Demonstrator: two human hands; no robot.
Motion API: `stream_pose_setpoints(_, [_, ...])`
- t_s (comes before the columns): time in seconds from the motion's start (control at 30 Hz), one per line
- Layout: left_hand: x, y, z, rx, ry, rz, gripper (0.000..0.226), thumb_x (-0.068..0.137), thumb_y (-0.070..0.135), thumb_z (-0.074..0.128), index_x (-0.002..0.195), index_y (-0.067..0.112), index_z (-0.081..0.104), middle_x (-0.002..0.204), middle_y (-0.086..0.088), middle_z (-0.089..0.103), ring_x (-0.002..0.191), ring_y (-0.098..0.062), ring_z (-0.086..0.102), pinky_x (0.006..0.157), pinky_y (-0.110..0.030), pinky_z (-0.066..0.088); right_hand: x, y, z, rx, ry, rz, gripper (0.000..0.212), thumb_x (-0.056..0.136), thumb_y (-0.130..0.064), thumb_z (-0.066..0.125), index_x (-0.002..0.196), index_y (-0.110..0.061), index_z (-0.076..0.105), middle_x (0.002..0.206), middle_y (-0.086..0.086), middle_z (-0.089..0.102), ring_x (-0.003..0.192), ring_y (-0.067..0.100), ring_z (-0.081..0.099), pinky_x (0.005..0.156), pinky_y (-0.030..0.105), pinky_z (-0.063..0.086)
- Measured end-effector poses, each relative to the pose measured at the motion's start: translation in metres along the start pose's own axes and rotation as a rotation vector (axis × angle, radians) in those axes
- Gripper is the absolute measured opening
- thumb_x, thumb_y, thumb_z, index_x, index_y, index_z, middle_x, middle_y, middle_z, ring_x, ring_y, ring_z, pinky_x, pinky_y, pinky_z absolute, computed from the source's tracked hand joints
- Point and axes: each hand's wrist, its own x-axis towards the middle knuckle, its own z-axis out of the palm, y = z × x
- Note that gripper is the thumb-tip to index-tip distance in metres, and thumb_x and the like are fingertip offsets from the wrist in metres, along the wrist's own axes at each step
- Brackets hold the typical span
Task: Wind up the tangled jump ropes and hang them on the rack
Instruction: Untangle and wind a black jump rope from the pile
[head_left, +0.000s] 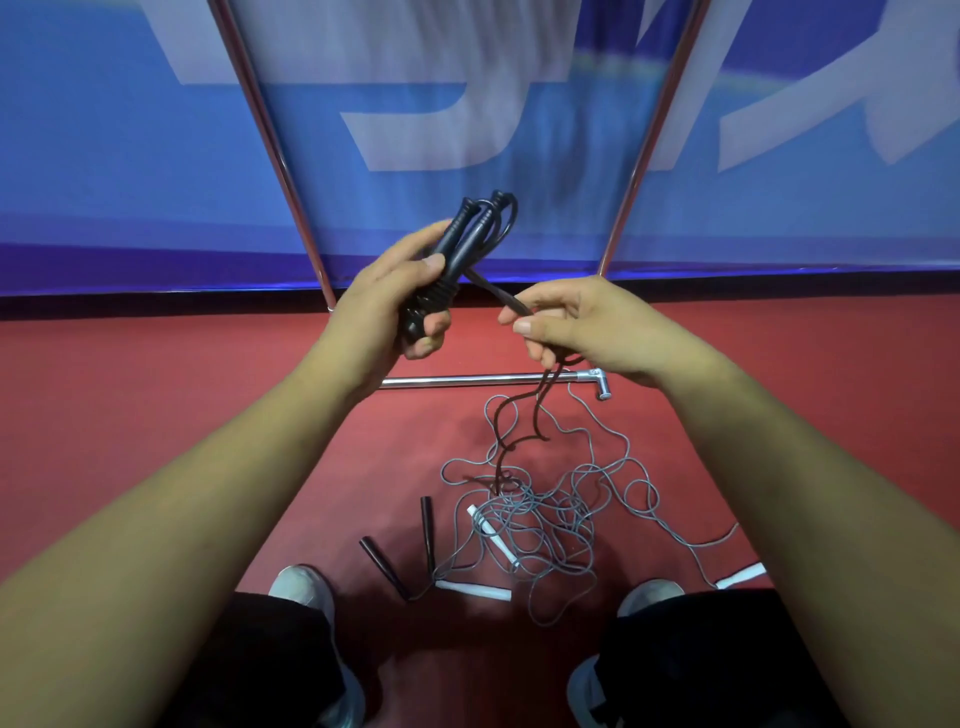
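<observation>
My left hand (387, 306) grips the two black handles (457, 249) of a dark jump rope, held together and pointing up. Its dark cord (496, 293) runs across to my right hand (582, 325), which pinches it between thumb and fingers. From there the cord hangs down (543, 400) to the floor. Below lies a tangle of grey rope (540, 519) with a white handle (491, 535) in it and two dark handles (427, 535) beside it. The metal rack's two uprights (270, 140) rise ahead, and its base bar (483, 381) lies on the floor.
Red floor (156, 395) spreads around the pile. A blue banner wall (78, 156) stands behind the rack. My two shoes (301, 584) frame the rope pile. Further white handles (475, 590) lie near my feet, one (740, 574) at the right.
</observation>
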Motion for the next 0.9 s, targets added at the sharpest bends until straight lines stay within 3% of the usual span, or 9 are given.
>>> stream_pose_setpoints(0.07, [0.000, 0.002, 0.001, -0.010, 0.010, 0.014, 0.026, 0.093, 0.023, 0.051, 0.115, 0.014, 0.060, 0.077, -0.002, 0.047, 0.049, -0.011, 0.041, 0.045, -0.022, 0.021, 0.000, -0.001, 0.000, 0.011, -0.001, 0.011, 0.018, 0.095, -0.002, 0.061, 0.110, -0.007, 0.068, 0.072, 0.007, 0.063, 0.061, 0.013, 0.059, 0.065, 0.020, 0.050])
stream_pose_setpoints(0.13, [0.001, 0.003, 0.001, -0.062, 0.065, 0.005, 0.016, 0.092, 0.025, 0.052, 0.103, 0.015, 0.057, 0.074, 0.001, 0.047, 0.050, -0.011, 0.041, 0.044, -0.022, 0.022, 0.000, -0.002, 0.002, 0.026, -0.002, 0.032, 0.019, 0.093, -0.001, 0.063, 0.111, -0.006, 0.068, 0.073, 0.008, 0.065, 0.061, 0.011, 0.060, 0.067, 0.020, 0.050])
stream_pose_setpoints(0.3, [0.003, 0.005, -0.001, -0.076, 0.170, -0.007, 0.007, 0.099, 0.020, 0.048, 0.094, 0.017, 0.052, 0.077, 0.001, 0.047, 0.051, -0.011, 0.043, 0.043, -0.021, 0.025, 0.001, 0.001, 0.004, 0.023, 0.013, 0.077, 0.019, 0.090, -0.001, 0.066, 0.107, -0.008, 0.070, 0.075, 0.008, 0.070, 0.062, 0.011, 0.061, 0.068, 0.025, 0.050])
stream_pose_setpoints(0.4, [0.004, 0.006, -0.004, -0.084, 0.209, -0.004, 0.011, 0.100, 0.020, 0.049, 0.089, 0.019, 0.050, 0.077, 0.001, 0.042, 0.051, -0.011, 0.043, 0.045, -0.023, 0.025, 0.002, 0.002, 0.003, 0.052, 0.043, 0.114, 0.014, 0.089, -0.001, 0.068, 0.101, -0.005, 0.071, 0.074, 0.008, 0.070, 0.057, 0.008, 0.059, 0.060, 0.022, 0.047])
stream_pose_setpoints(0.5, [0.005, 0.007, -0.008, -0.079, 0.248, 0.003, 0.013, 0.101, 0.021, 0.050, 0.088, 0.019, 0.051, 0.076, 0.001, 0.042, 0.052, -0.012, 0.044, 0.045, -0.023, 0.027, 0.002, 0.003, 0.004, 0.125, 0.059, 0.166, 0.013, 0.088, -0.003, 0.069, 0.102, -0.001, 0.070, 0.072, 0.008, 0.068, 0.054, 0.007, 0.054, 0.051, 0.018, 0.044])
stream_pose_setpoints(0.63, [0.008, 0.004, -0.013, -0.075, 0.276, 0.002, 0.013, 0.100, 0.022, 0.052, 0.087, 0.020, 0.051, 0.075, 0.002, 0.044, 0.053, -0.012, 0.045, 0.045, -0.023, 0.030, 0.002, 0.004, 0.003, 0.185, 0.064, 0.194, 0.010, 0.087, -0.002, 0.071, 0.097, -0.003, 0.069, 0.073, 0.008, 0.069, 0.055, 0.006, 0.055, 0.054, 0.019, 0.044])
stream_pose_setpoints(0.77, [0.011, 0.006, -0.016, -0.117, 0.328, -0.003, 0.012, 0.101, 0.021, 0.052, 0.089, 0.020, 0.050, 0.073, 0.004, 0.048, 0.056, -0.011, 0.047, 0.047, -0.022, 0.036, -0.001, 0.008, 0.003, 0.162, 0.060, 0.217, 0.026, 0.086, 0.006, 0.068, 0.108, -0.006, 0.069, 0.065, 0.006, 0.068, 0.051, 0.009, 0.057, 0.055, 0.020, 0.050])
stream_pose_setpoints(0.9, [0.012, 0.009, -0.030, -0.030, 0.370, 0.028, 0.007, 0.101, 0.022, 0.054, 0.095, 0.019, 0.053, 0.072, 0.005, 0.052, 0.058, -0.012, 0.050, 0.048, -0.022, 0.039, -0.005, 0.012, 0.002, 0.212, 0.071, 0.236, 0.021, 0.095, 0.002, 0.059, 0.110, -0.010, 0.065, 0.064, 0.005, 0.058, 0.043, 0.007, 0.039, 0.049, 0.023, 0.045])
